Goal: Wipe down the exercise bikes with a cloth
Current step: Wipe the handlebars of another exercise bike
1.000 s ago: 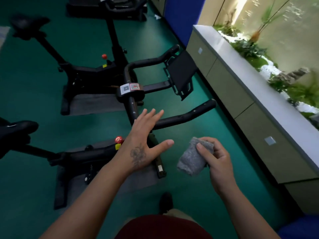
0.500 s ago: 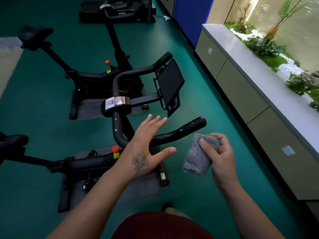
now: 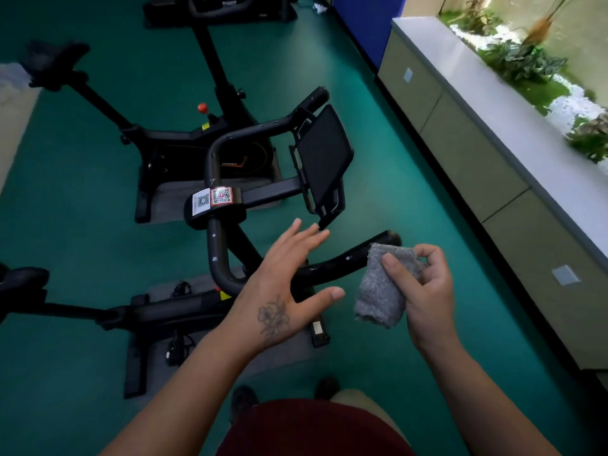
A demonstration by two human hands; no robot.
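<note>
We pinch grey cloth (image 3: 381, 287) in right hand (image 3: 424, 291); left hand (image 3: 283, 291) fingers straight, spread over bike handlebar (image 3: 342, 263)

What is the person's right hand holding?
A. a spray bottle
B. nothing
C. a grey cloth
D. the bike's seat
C: the right hand grips a folded grey cloth near the end of the handlebar, while the left hand is spread open.

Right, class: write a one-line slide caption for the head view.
Right hand grips a grey cloth beside the nearest bike's handlebar; open left hand above it.
</note>
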